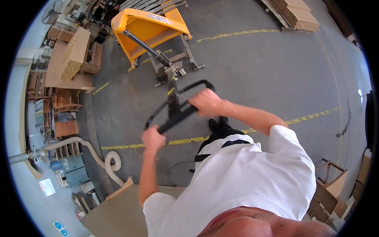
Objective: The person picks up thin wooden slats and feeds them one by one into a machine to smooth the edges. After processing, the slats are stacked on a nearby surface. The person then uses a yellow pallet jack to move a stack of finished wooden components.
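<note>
Both my hands are closed on the black loop handle [179, 117] of a pallet truck. My left hand [153, 138] wraps round its near left end, and my right hand [207, 102] grips its right end. From the handle a dark shaft [173, 98] leads forward to the wheeled base [175, 70]. Over that base a yellow tilting body [148, 31] stands raised and tipped, with a grey hydraulic cylinder [146, 45] running up to it. Slight blur softens both hands.
Yellow-striped tape [189, 140] crosses the grey floor [268, 75]. Stacked wooden boards [294, 14] lie on a pallet at far right. Wooden panels [75, 55] and a workbench line the left. A coiled beige hose [112, 160] lies near a tan board [122, 209]. A wooden frame [329, 173] stands at right.
</note>
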`<move>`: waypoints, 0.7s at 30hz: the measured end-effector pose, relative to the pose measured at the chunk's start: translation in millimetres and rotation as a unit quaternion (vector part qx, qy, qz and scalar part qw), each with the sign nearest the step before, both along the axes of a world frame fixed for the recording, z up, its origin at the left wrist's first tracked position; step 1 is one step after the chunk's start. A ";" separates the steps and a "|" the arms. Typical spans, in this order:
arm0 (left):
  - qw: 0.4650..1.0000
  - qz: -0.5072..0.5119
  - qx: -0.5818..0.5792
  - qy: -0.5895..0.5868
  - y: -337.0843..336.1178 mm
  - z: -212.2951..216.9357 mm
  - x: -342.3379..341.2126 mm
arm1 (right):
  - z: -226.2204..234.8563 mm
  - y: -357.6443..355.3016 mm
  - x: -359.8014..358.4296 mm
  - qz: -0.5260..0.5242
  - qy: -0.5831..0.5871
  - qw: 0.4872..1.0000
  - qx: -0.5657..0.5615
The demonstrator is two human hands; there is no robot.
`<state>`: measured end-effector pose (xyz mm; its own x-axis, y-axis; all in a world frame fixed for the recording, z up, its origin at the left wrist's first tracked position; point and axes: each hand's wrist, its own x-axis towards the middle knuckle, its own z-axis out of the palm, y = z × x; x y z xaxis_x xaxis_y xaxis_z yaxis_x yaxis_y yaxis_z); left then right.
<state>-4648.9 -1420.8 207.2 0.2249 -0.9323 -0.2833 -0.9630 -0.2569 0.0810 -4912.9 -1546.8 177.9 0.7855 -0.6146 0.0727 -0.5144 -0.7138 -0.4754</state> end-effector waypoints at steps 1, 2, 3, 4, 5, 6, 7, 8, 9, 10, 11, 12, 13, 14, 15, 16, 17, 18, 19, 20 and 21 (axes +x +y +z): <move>0.999 -0.020 0.038 0.024 24.3 -26.5 -4.5 | -25.3 25.6 -17.2 0.016 -0.017 1.000 -0.005; 0.993 -0.032 0.099 0.056 50.6 -61.8 -10.9 | -53.0 53.4 -29.5 0.020 0.039 0.998 0.038; 0.987 -0.036 0.139 0.076 75.0 -97.8 -20.6 | -85.6 78.1 -41.9 0.022 0.095 0.992 0.080; 0.979 -0.034 0.178 0.097 97.4 -134.7 -31.9 | -125.7 96.6 -56.6 0.043 0.127 0.985 0.105; 0.965 -0.026 0.240 0.102 117.5 -174.4 -35.4 | -148.6 108.9 -59.3 0.071 0.157 0.976 0.130; 0.960 -0.036 0.257 0.109 113.5 -171.6 -39.6 | -148.6 109.1 -53.0 0.060 0.165 0.976 0.126; 0.955 -0.045 0.270 0.118 99.6 -157.1 -45.2 | -139.9 101.5 -50.2 0.049 0.174 0.976 0.119; 0.964 -0.058 0.234 0.115 82.4 -140.1 -41.6 | -120.8 93.7 -57.2 0.040 0.193 0.974 0.113; 0.969 -0.073 0.211 0.110 70.9 -112.3 -29.2 | -95.1 78.1 -55.1 0.036 0.168 0.982 0.075; 0.974 -0.045 0.189 0.116 47.5 -69.6 -26.8 | -81.7 58.1 -49.6 0.027 0.096 0.995 0.026; 0.989 -0.033 0.114 0.089 38.6 -52.5 -8.9 | -46.1 37.6 -34.9 0.010 0.002 1.000 -0.024; 0.997 -0.008 0.045 0.065 14.1 -13.5 -12.8 | -31.2 14.1 -26.9 -0.013 -0.047 0.996 -0.077; 0.999 0.011 -0.020 0.046 1.1 6.2 -6.6 | -6.7 -0.9 -14.8 -0.028 -0.079 0.988 -0.132; 0.995 0.015 -0.097 0.006 -11.6 16.2 -10.1 | -2.3 -15.7 -5.9 -0.048 -0.134 0.977 -0.156; 0.997 0.017 -0.073 -0.004 -1.2 10.6 -14.5 | -7.1 -4.0 -12.0 -0.043 -0.111 0.983 -0.137; 0.998 0.019 -0.057 -0.013 12.7 -5.8 -17.0 | -17.3 10.1 -18.1 -0.038 -0.087 0.988 -0.125; 0.999 0.020 -0.042 -0.017 27.3 -28.8 -22.7 | -31.8 25.9 -28.6 -0.034 -0.057 0.991 -0.115; 1.000 -0.006 -0.016 0.005 50.3 -55.3 -31.5 | -54.0 51.6 -43.9 -0.021 -0.040 0.994 -0.096; 0.999 -0.031 0.007 0.027 74.9 -85.9 -42.2 | -81.5 76.4 -60.7 -0.006 -0.022 0.997 -0.079; 0.998 -0.039 0.032 0.028 105.6 -125.1 -54.0 | -124.9 103.1 -74.5 0.013 0.004 0.999 -0.038; 0.997 -0.042 0.056 0.026 127.1 -153.3 -64.8 | -153.8 118.2 -84.1 0.038 0.027 0.999 0.001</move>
<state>-4713.6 -1293.7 53.9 0.1302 -0.9091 -0.3957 -0.9765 -0.1866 0.1074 -4997.0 -1428.7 24.1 0.8322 -0.5538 0.0276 -0.4846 -0.7506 -0.4492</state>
